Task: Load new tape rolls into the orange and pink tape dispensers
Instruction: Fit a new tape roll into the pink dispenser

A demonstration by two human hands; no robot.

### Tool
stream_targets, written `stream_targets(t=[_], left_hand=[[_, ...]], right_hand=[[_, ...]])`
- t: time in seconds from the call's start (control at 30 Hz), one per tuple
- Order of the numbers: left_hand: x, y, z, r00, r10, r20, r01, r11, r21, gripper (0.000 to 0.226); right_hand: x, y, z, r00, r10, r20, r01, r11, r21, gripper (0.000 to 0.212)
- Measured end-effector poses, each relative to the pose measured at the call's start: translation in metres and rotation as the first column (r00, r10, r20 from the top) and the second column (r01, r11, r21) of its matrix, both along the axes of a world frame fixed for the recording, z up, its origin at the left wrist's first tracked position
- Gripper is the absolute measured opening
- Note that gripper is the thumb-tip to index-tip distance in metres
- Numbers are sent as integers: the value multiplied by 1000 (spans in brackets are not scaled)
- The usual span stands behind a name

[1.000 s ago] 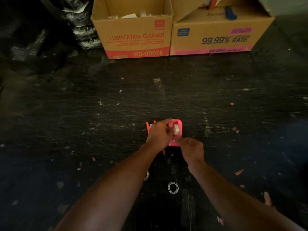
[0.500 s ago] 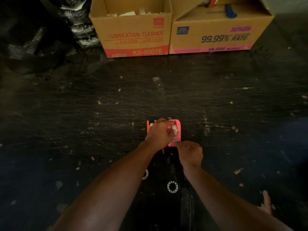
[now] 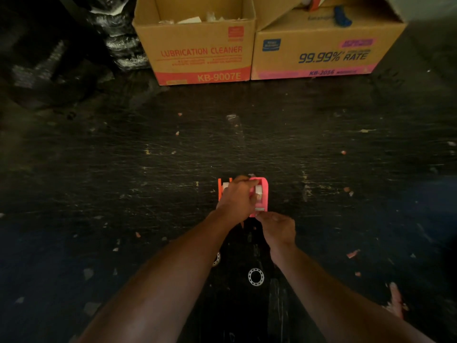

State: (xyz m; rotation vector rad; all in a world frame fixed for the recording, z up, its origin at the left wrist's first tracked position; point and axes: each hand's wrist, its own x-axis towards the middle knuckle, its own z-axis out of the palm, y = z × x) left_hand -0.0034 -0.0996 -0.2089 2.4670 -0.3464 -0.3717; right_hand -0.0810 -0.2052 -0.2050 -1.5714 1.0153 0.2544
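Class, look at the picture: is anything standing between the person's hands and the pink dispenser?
Nothing visible does. The left hand already rests on the pink dispenser, and the right hand pinches at its near end. The orange dispenser sits beside it, mostly hidden behind the left hand.

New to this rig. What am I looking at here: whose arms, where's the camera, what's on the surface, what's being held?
No robot: these are a person's bare arms, filmed by one wide-angle camera on their head, looking forward and down. On the dark scuffed surface stand an orange tape dispenser and a pink tape dispenser, side by side. The left hand reaches across both, fingers on the pink one. The right hand pinches at its near end, probably the tape end, too small to confirm. Two white rings lie nearer the person. Two cardboard boxes sit at the far edge.
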Motion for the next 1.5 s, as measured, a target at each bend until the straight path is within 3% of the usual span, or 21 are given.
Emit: stream_targets(t=[0.17,0.33,0.67,1.0,1.3,1.43,1.47,1.5], left_hand=[[0,0,-1,1000,2,-17,-2,1000,18,48],[-2,-2,-2,999,28,-20,-28,999,19,48],[1,0,-2,999,48,-25,-48,999,8,51],[3,3,4,1000,-7,-16,7,1000,3,54],[-5,11,17,998,27,-50,-27,1000,-3,57],[-9,19,49,998,55,-34,-54,998,33,57],[-8,22,60,998,60,-19,-59,997,55,59],[-6,25,72,998,64,5,-65,995,73,61]], right_hand=[[-1,-1,-5,998,55,11,-54,994,-96,42],[1,-6,-6,993,119,-7,-119,982,-146,29],[15,-27,-9,936,353,-6,-343,905,-250,34],[12,-29,-12,907,419,-34,-411,868,-279,25],[16,-37,4,876,471,-103,-479,828,-292,32],[19,-46,32,757,643,-115,-627,666,-404,9],[23,-48,43,700,706,-108,-674,603,-427,11],[30,-49,58,630,770,-105,-719,526,-455,26]])
